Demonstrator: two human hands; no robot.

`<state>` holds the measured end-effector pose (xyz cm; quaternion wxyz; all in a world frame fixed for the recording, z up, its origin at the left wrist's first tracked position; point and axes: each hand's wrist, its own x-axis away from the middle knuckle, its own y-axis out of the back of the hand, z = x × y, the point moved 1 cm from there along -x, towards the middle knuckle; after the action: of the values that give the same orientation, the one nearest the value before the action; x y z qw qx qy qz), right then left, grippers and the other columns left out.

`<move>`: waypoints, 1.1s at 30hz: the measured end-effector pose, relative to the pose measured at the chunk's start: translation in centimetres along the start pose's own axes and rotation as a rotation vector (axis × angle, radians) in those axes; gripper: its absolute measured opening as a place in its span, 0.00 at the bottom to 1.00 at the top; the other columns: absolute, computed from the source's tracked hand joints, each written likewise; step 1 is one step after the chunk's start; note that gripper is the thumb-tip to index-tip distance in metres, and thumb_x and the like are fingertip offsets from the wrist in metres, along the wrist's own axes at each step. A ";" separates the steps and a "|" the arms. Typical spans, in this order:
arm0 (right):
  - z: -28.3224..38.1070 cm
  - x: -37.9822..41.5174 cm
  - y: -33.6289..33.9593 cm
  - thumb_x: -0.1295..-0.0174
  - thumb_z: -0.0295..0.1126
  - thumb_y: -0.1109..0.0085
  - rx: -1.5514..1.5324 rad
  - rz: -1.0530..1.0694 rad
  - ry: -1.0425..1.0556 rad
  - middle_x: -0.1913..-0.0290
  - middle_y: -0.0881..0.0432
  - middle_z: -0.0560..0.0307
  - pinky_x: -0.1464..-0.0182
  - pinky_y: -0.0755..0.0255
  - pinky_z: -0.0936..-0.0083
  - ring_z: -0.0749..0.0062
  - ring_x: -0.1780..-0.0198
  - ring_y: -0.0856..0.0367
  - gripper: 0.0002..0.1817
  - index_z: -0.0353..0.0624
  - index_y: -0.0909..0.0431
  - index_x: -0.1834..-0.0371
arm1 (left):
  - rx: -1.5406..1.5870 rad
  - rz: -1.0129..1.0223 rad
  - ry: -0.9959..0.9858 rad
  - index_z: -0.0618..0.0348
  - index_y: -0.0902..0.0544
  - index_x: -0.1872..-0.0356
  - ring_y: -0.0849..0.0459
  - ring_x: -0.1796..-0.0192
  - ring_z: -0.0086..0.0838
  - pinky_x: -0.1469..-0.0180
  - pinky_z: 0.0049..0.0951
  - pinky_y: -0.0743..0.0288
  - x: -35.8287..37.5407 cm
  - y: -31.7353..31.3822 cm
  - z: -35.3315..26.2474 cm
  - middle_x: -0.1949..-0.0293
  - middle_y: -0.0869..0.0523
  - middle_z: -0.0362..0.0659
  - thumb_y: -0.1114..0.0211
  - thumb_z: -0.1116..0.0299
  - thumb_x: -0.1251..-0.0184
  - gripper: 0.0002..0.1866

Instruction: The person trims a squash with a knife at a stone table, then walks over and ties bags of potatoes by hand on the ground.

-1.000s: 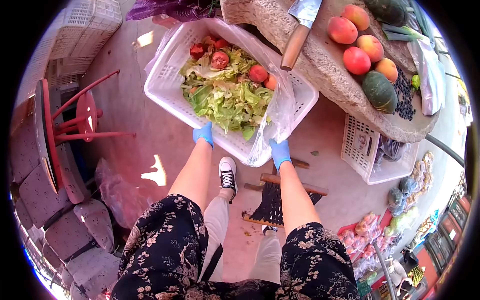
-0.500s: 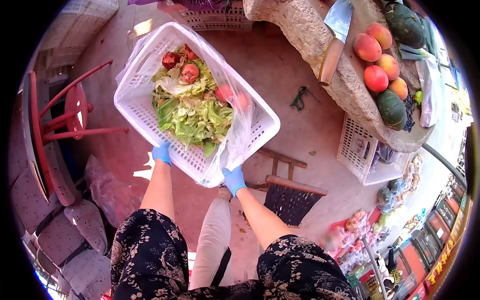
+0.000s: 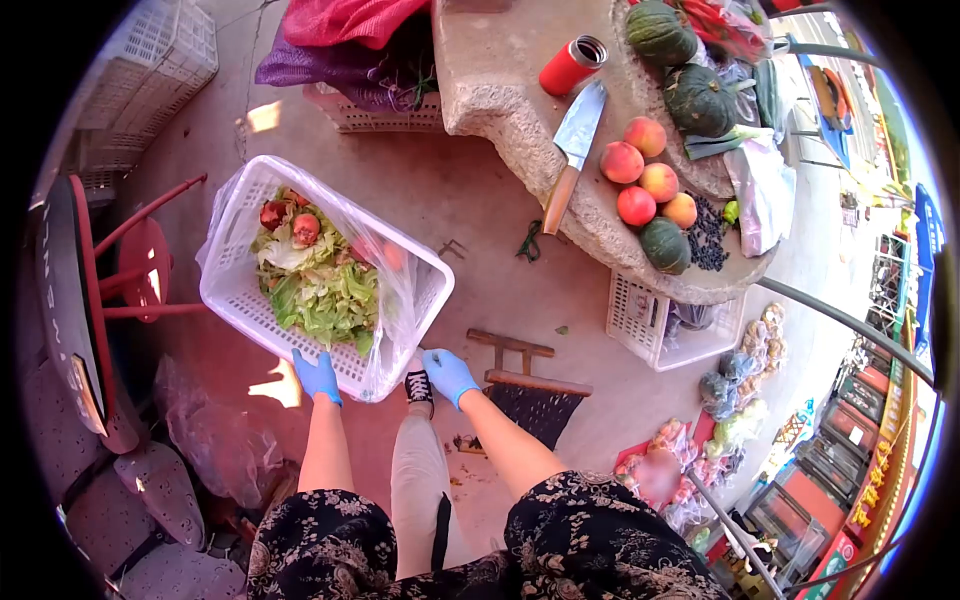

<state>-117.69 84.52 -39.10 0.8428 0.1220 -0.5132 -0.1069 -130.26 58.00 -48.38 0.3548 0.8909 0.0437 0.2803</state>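
A white plastic basket [image 3: 225, 300] lined with clear plastic holds leafy green scraps [image 3: 325, 290] and several red fruits [image 3: 306, 229]. My left hand [image 3: 318, 376], in a blue glove, is at the near edge of the basket with its fingers spread. To the right of the basket's near corner is my right hand [image 3: 450, 376], also gloved in blue, apart from the basket, fingers extended and nothing in them.
On a stone table [image 3: 490, 105] at upper right lie a cleaver [image 3: 575, 150], a red flask [image 3: 573, 65], peaches [image 3: 622, 162] and dark squashes [image 3: 665, 246]. A small folding stool [image 3: 525, 410] stands right of my foot. A red chair [image 3: 145, 265] is at left.
The basket is lower and farther left in view, apparently on the floor. My right hand has come off its corner. The view has shifted, showing more of the stone table and the red flask.
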 end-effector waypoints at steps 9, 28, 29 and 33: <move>1.9 8.7 16.2 0.32 0.34 0.55 -0.859 -0.032 0.150 0.59 0.19 0.56 0.63 0.27 0.81 0.78 0.63 0.21 0.15 0.37 0.26 0.49 | -0.100 0.575 -0.538 0.67 0.39 0.36 0.33 0.36 0.42 0.35 0.34 0.41 15.3 -4.3 -26.7 0.38 0.32 0.56 0.41 0.74 0.44 0.32; -3.2 2.2 47.7 0.41 0.34 0.46 -0.122 -0.910 0.848 0.50 0.30 0.44 0.48 0.34 0.67 0.57 0.53 0.30 0.23 0.34 0.34 0.44 | -0.098 0.420 -1.145 0.64 0.36 0.39 0.26 0.47 0.48 0.44 0.40 0.34 34.8 -29.0 -44.9 0.46 0.26 0.54 0.41 0.70 0.43 0.29; -4.5 1.1 46.8 0.40 0.35 0.46 -0.146 -0.879 0.827 0.51 0.33 0.45 0.50 0.34 0.68 0.59 0.55 0.31 0.26 0.34 0.37 0.41 | -0.131 0.451 -1.200 0.64 0.36 0.39 0.25 0.50 0.47 0.46 0.40 0.32 33.4 -29.8 -44.4 0.48 0.24 0.53 0.42 0.70 0.42 0.29; -6.6 -1.1 45.1 0.37 0.45 0.51 -0.255 -0.889 0.660 0.56 0.28 0.45 0.56 0.30 0.68 0.60 0.60 0.27 0.27 0.33 0.34 0.43 | -0.046 0.491 -1.360 0.62 0.33 0.41 0.23 0.61 0.43 0.55 0.40 0.30 31.0 -30.6 -42.8 0.58 0.21 0.49 0.45 0.73 0.42 0.24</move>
<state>-109.85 128.19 -28.72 0.8405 0.2505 -0.1051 -0.4688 -123.27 115.35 -28.64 0.2488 0.8446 -0.3940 -0.2637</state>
